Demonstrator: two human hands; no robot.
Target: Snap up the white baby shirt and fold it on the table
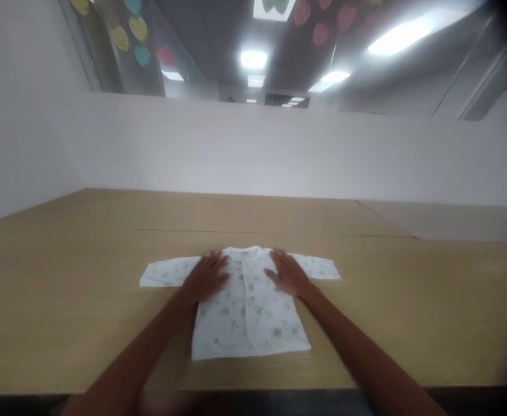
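So there's 1 small white shirt (257, 312) lying flat on a tan counter (413, 318), right under both hands. The left grip (209, 274) is palm down near the shoulder on its side, fingers a bit apart and resting on the cloth — not clamped on anything. Right grip (289, 274) is pretty much the mirror of that: palm down by the other shoulder, thumb out toward the middle, nothing pinched.

The collar (245, 252) sits between the 2 grips, at the far end, with a little dark print inside the neck that's too blurry to read. 1 sleeve (167, 273) sticks out to the left of the left grip, the other goes out to the right of the right grip. The front edge runs down between the hands, and the hem is nearer the person than either grip. Faint little pictures are dotted all over the fabric.

Past both grips there's a thin seam in the counter, then a white wall (219, 150) — above it, paper hearts (138, 28) and bright ceiling lights (254, 59).
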